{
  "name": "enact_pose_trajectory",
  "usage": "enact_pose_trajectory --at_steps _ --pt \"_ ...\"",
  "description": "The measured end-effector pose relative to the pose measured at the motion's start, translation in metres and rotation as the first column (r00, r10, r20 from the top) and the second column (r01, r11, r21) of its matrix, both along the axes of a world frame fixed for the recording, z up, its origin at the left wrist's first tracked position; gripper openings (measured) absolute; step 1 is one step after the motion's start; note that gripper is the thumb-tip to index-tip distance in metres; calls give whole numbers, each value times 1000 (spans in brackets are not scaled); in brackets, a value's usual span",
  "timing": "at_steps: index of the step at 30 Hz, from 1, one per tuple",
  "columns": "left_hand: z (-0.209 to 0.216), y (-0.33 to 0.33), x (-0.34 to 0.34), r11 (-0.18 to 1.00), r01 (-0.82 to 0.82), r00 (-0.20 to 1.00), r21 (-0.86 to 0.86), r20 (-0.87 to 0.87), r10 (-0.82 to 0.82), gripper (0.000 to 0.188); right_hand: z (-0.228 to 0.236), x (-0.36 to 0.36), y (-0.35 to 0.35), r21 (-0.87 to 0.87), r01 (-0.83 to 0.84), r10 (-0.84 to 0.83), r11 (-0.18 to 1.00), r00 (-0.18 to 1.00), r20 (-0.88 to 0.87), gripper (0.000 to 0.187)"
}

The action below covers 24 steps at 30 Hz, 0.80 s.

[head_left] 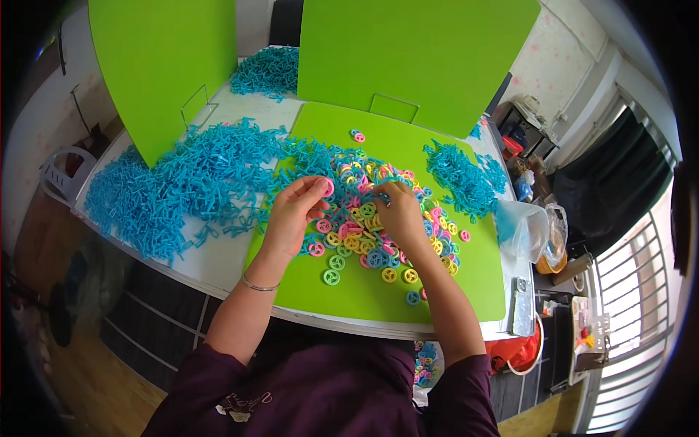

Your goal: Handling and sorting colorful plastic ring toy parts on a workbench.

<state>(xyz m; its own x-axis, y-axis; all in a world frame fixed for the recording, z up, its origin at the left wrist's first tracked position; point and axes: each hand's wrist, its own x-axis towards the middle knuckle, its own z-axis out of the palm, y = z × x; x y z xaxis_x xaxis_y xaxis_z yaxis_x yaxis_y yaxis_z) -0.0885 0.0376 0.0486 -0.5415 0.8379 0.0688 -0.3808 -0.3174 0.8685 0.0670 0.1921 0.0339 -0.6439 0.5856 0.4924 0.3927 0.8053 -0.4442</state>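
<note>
My left hand [295, 216] is closed in a pinch around a small pink plastic wheel [329, 189], held a little above the pile. My right hand [401, 212] reaches down into the heap of small spoked wheels [371, 238], its fingers bent together; what is between its fingertips is hidden. Pink, yellow, green and blue wheels make up this heap, on a lime-green board [466, 273]. Several wheels lie apart at its near edge, among them a green wheel [331, 277] and a blue wheel [413, 298]. Small blue plastic pieces [302, 162] mix into the heap's far left side.
A large pile of blue plastic pieces [211, 164] covers the left of the white table [200, 266]; a smaller blue pile [462, 182] lies right. Green upright panels [422, 58] stand behind. A see-through bag [526, 231] and a phone [521, 306] are at the right edge.
</note>
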Motion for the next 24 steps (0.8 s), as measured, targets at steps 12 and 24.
enact_pose_trajectory --at_steps 12,24 --pt "-23 11 40 959 281 958 -47 77 -277 21 5 53 -55 -598 -224 4 769 938 -346 25" --pt "-27 8 41 900 436 892 -15 141 -430 20 12 51 -77 -538 -179 7 823 952 -306 20"
